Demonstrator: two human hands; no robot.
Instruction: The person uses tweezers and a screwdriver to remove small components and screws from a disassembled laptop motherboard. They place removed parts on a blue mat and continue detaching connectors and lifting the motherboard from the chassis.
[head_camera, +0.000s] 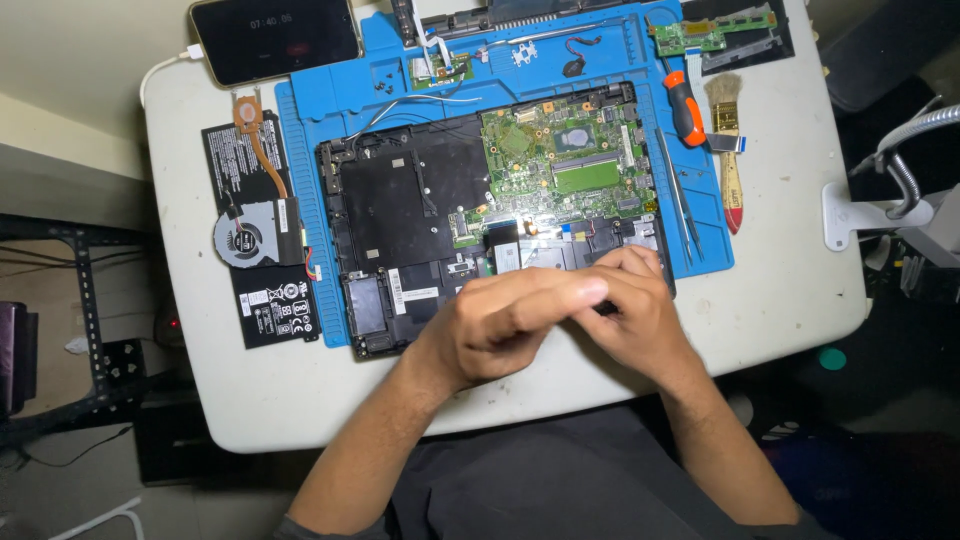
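- Left hand (505, 325) and right hand (625, 305) meet at the near edge of the opened laptop base (400, 240), touching each other, over its near right corner.
- Grip, left hand: fingers curled together and laid across the right hand; whether anything is pinched inside, I cannot tell.
- Grip, right hand: fingers bent down toward the chassis, a small dark bit showing just under them; whether they are clamped on it cannot be told.
- Laptop base lies bottom cover off, on the blue repair mat (310, 100) in the middle of the white tabletop (780, 300).
- Judged state: teardown is well advanced. Green mainboard (560, 160) still sits in the far right part of the chassis; the left bay is bare black plastic.
- Already out, left of the chassis: flat black battery (270, 310), with the cooling fan (245, 238) and its copper heat pipe lying on top of it.
- Right of the chassis: tweezers (680, 195), orange-handled screwdriver (685, 108), paint brush (727, 150).
- Far edge of the mat: loose screws, a small bracket and a small green daughterboard (700, 35); judged removed parts.
- Far left: phone (275, 40) on a white cable, screen lit.
- Left to do, by judgement: mainboard and the parts under the hands remain mounted.
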